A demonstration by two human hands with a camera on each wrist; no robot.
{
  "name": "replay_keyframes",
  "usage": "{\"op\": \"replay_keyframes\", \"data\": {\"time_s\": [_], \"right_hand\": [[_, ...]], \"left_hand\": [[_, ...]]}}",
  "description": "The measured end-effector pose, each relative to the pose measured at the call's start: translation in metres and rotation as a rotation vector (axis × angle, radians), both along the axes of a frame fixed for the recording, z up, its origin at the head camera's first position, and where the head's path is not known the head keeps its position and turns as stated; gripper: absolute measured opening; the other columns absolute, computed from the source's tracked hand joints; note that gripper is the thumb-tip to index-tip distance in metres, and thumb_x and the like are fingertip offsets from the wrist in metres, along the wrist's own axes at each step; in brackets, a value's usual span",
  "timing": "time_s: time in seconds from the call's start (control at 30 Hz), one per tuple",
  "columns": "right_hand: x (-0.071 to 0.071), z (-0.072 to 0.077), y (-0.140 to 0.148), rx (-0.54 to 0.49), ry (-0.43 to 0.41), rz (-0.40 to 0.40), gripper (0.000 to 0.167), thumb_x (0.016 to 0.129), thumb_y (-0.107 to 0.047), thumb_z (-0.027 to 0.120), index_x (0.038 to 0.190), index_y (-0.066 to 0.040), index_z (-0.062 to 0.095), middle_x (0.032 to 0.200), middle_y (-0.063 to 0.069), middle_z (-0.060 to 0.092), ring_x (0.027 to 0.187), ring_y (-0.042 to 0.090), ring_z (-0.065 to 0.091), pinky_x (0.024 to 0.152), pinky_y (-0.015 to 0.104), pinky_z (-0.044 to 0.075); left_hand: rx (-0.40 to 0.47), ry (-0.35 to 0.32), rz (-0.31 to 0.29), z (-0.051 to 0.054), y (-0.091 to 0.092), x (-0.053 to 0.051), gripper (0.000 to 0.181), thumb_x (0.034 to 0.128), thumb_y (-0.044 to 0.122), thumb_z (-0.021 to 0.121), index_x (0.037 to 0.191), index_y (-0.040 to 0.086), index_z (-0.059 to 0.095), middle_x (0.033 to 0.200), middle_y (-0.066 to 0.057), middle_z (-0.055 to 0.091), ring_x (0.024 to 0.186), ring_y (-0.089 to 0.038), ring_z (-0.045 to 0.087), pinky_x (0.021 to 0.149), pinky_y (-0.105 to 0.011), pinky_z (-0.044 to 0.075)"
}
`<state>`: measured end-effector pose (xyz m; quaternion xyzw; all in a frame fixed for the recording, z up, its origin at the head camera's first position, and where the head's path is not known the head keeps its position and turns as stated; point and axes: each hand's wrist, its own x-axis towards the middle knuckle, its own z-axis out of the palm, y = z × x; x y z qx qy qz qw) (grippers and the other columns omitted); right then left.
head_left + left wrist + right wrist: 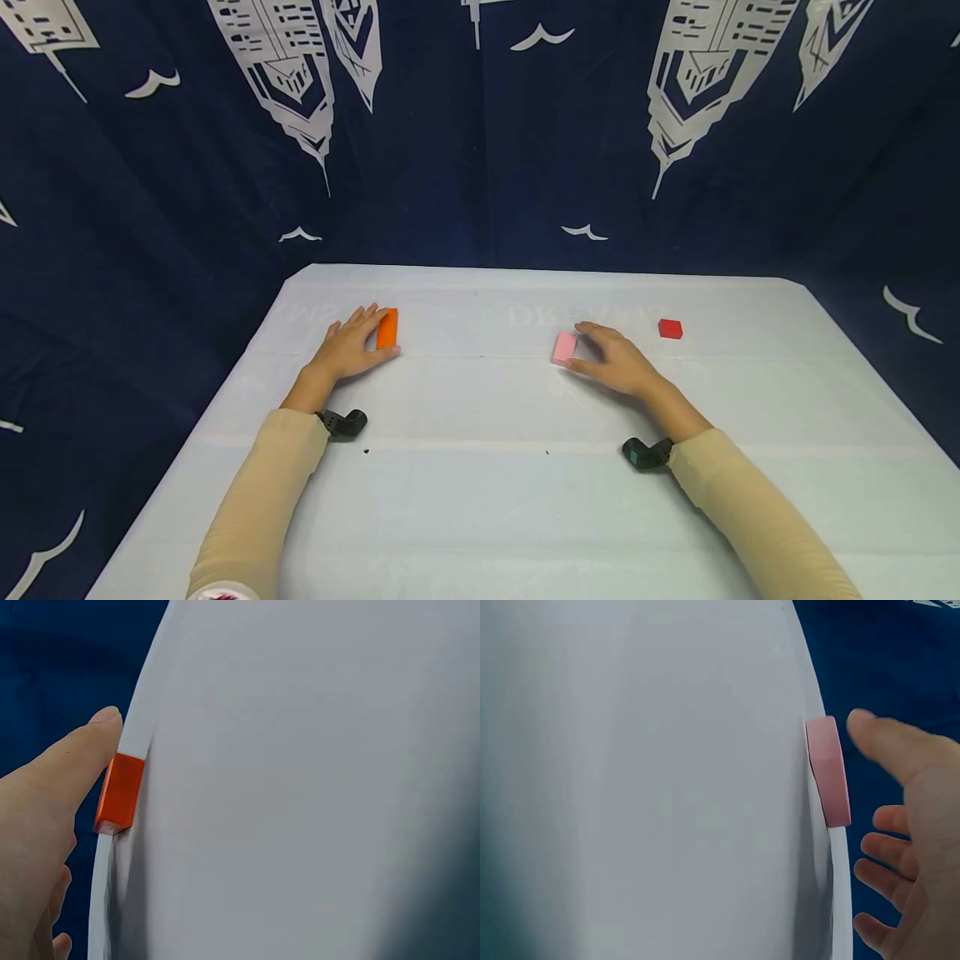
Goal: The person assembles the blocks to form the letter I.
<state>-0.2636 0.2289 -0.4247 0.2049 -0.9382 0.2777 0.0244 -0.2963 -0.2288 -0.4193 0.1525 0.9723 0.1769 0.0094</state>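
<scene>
An orange block (387, 328) lies at the left of the white table, longer than it is wide. My left hand (348, 345) is around it, index finger near its far end and thumb near its close end; in the left wrist view the thumb is beside the orange block (121, 793). A pink block (564, 348) lies right of the middle. My right hand (617, 360) is around its right side with fingers spread; in the right wrist view a gap shows between the thumb and the pink block (829, 771). Whether the left fingertips touch the orange block, I cannot tell.
A small red block (671, 329) lies on the white table (480, 517), beyond my right hand and to its right. Behind the table hangs a dark blue curtain (480, 167) with white building and bird patterns. Small dark specks dot the cloth between my forearms.
</scene>
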Motion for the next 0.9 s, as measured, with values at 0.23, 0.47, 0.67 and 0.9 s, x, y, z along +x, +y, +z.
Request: {"op": "replay_keyframes", "data": {"time_s": [0.23,0.47,0.67,0.9], "right_hand": [[-0.002,-0.006,-0.006,0.007,0.002,0.006,0.069,0.089,-0.034,0.069,0.141,0.005,0.045,0.145,0.025,0.044,0.136,0.041,0.036,0.112,0.053,0.025],[-0.001,-0.009,-0.009,-0.018,-0.004,-0.016,0.065,0.090,-0.032,0.068,0.139,0.005,0.048,0.142,0.025,0.047,0.134,0.041,0.039,0.111,0.053,0.028],[-0.002,-0.013,-0.010,-0.035,-0.002,-0.048,0.063,0.091,-0.034,0.068,0.139,0.003,0.050,0.140,0.022,0.050,0.133,0.039,0.041,0.110,0.052,0.030],[-0.002,-0.016,-0.011,-0.053,0.021,-0.063,0.061,0.090,-0.032,0.069,0.137,0.002,0.052,0.138,0.022,0.052,0.131,0.039,0.043,0.109,0.052,0.032]], "left_hand": [[-0.001,-0.015,0.010,0.004,-0.002,-0.007,0.086,0.0882,0.055,0.062,0.154,0.009,0.029,0.160,-0.015,0.021,0.146,-0.037,0.013,0.112,-0.063,0.007],[0.035,-0.057,0.011,0.005,-0.002,-0.011,0.086,0.0879,0.053,0.064,0.153,0.008,0.030,0.158,-0.017,0.022,0.146,-0.038,0.013,0.112,-0.064,0.009],[0.082,-0.118,0.016,0.005,-0.004,-0.014,0.086,0.0870,0.051,0.066,0.152,0.008,0.031,0.158,-0.019,0.023,0.146,-0.038,0.012,0.111,-0.065,0.010],[0.078,-0.191,0.025,0.008,-0.005,-0.019,0.094,0.0792,0.047,0.076,0.153,0.011,0.030,0.159,-0.017,0.021,0.146,-0.037,0.011,0.111,-0.064,0.013]]}}
